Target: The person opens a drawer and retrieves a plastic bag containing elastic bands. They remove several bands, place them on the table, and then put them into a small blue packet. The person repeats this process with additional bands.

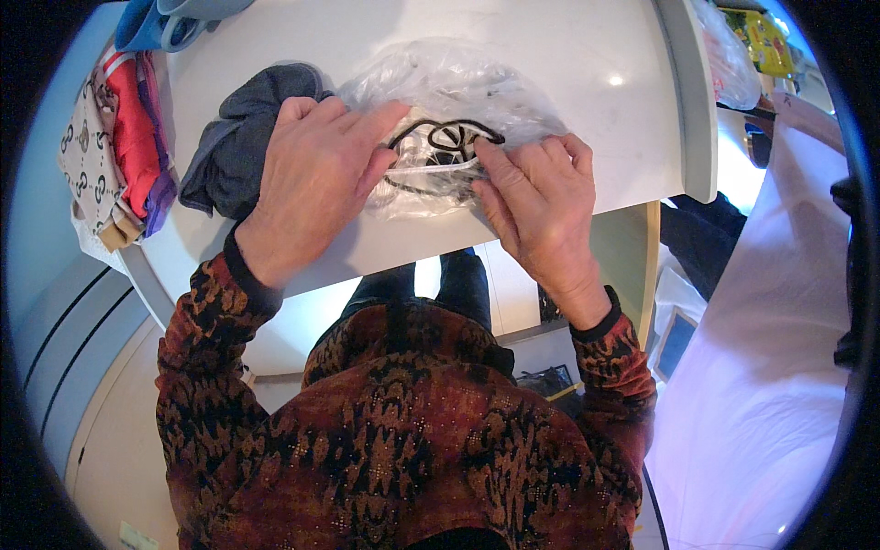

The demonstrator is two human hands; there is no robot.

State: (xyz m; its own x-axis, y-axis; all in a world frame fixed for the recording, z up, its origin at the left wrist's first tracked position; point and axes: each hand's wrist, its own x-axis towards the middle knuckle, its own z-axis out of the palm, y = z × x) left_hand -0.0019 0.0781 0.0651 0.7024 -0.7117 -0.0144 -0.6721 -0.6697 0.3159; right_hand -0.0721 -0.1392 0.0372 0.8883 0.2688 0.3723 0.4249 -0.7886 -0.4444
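A clear plastic bag (460, 75) lies on the white table, its mouth spread between my hands. Black cords (450, 134) show in a loop at the opening, with dark items under them that I cannot make out. My left hand (316, 172) is at the bag's left edge, thumb and forefinger on either side of the rim. My right hand (540, 192) pinches the right edge of the bag near the cord. A bundled dark grey cloth (230, 151) lies against the outer side of my left hand.
Folded fabrics in red (130, 124) and patterned cream (89, 158) lie at the table's left edge. Blue and grey cups (182, 31) stand at the top left. Beyond the table's raised right edge (694, 103) are a plastic bag (732, 69) and a yellow-green package (760, 45).
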